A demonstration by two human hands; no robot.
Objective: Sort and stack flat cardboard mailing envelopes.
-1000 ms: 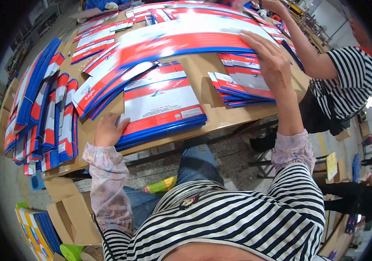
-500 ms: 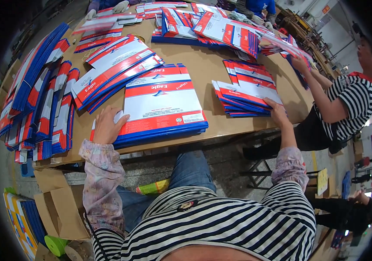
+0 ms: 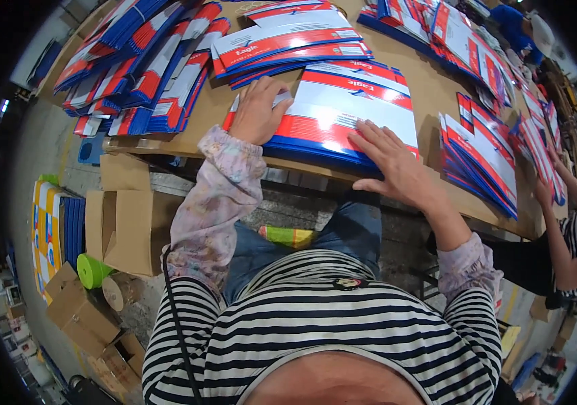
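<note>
Centrally, a stack of flat printed cartons (image 3: 342, 115), glossy white with red bands and blue edges, lies at the near edge of the brown worktable (image 3: 437, 81), just in front of the seated person. Left hand (image 3: 258, 111) rests palm-down on the stack's far-left corner, fingers loosely spread, gripping nothing; right hand (image 3: 393, 165) lies flat on the near-right corner, fingers splayed wide, thumb hanging over the table edge. Judged by appearance, each sheet is thin, light, stiff and slick, so the pile would likely slide; holding opposite edges seems safest. Similar fanned stacks (image 3: 147, 74) lie left, a further pile (image 3: 481, 155) right. Brown cardboard boxes (image 3: 126, 226) and a green tape roll (image 3: 91, 270) sit on the floor.
</note>
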